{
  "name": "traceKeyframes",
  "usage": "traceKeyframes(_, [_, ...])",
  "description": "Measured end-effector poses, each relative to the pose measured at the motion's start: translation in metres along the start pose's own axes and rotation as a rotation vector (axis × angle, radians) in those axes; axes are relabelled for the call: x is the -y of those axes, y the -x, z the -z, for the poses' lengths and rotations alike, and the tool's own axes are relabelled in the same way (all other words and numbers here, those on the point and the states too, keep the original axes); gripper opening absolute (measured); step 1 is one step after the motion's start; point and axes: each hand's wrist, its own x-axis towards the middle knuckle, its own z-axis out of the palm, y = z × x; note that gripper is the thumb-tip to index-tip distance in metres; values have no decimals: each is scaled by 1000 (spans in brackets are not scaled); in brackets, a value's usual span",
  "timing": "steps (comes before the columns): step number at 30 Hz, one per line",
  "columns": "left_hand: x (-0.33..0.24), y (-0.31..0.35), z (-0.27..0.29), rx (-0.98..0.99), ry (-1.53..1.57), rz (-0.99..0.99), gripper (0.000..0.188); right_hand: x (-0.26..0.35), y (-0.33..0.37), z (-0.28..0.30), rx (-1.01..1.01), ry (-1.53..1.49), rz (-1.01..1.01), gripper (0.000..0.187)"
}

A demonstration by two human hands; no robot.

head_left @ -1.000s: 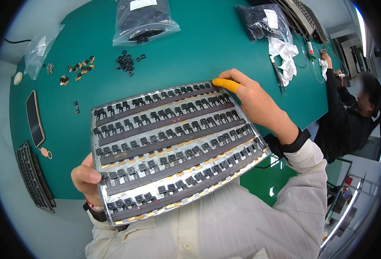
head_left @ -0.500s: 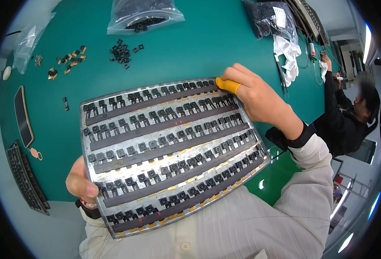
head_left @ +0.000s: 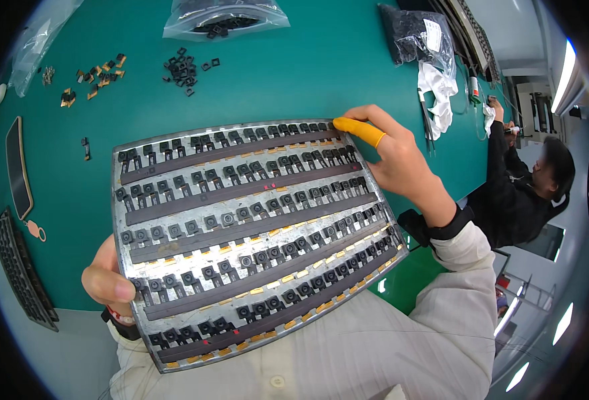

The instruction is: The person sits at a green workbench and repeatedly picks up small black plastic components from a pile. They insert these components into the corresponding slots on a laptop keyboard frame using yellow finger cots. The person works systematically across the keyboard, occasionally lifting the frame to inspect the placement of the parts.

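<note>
A metal plate [head_left: 204, 259] is held up, tilted, in front of my body over the near edge of the bench. It carries rows of small black camera modules [head_left: 230, 219], and dark strips [head_left: 241, 189] lie across their tails, with gold ends poking out below. My left hand [head_left: 109, 279] grips the left edge of the plate, thumb on top and the other fingers hidden beneath. At the far right corner my right hand [head_left: 401, 157] pinches the plate; its index finger wears a yellow finger cot [head_left: 360, 131].
The green bench [head_left: 274, 80] holds loose black pieces [head_left: 182, 69], gold-ended modules [head_left: 101, 77], an open bag [head_left: 224, 19], a dark-filled bag [head_left: 418, 37], tweezers [head_left: 426, 120], white cloth [head_left: 439, 100], a phone [head_left: 18, 167] and dark trays [head_left: 18, 267]. A co-worker [head_left: 521, 193] sits at right.
The whole view has shifted, so the bench and its things appear farther left or higher. The plate sits slightly left in the picture. Both hands keep their hold on it.
</note>
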Motion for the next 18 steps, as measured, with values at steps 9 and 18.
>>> traceKeyframes(9, [-9,2,18,116,-111,69,95,0,-2,-1,-11,36,126,40])
traceKeyframes(18, [3,1,19,127,-77,-52,95,-3,-4,2,52,11,87,43])
